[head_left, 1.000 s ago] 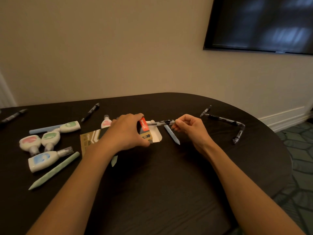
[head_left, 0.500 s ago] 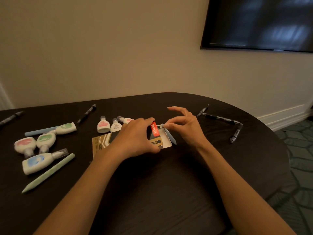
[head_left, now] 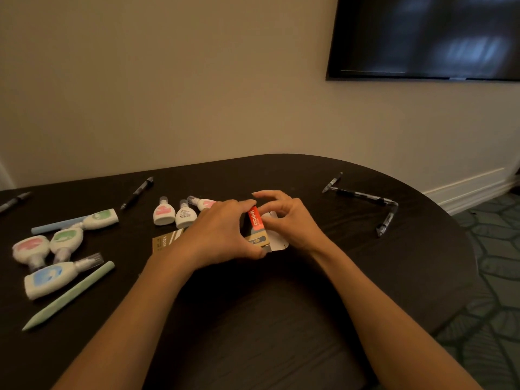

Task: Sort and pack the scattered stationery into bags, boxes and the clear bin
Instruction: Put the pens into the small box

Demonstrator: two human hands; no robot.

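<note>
A gold pen box [head_left: 166, 240] with a red end flap [head_left: 256, 219] lies on the dark table [head_left: 253, 319]. My left hand [head_left: 222, 235] grips the box from above, near its open right end. My right hand [head_left: 289, 220] is at that open end, thumb and curled fingers pinching the box's white flap. No pen shows between my fingers; the box's inside is hidden. Black pens lie loose at the right [head_left: 363, 195], [head_left: 387, 220], [head_left: 332, 182], one at the back [head_left: 138, 192] and one far left [head_left: 14, 201].
Small white correction bottles stand behind the box [head_left: 163, 212], [head_left: 185, 215], and several more lie at the left [head_left: 53, 277], [head_left: 66, 240]. A green stick [head_left: 70, 294] and a blue stick [head_left: 53, 226] lie there too. The table's rounded edge drops off at the right.
My right hand slid a black pen leftward into the box's open end; the pen is now out of sight. The hand has closed in on the flaps. My left hand kept its grip.
</note>
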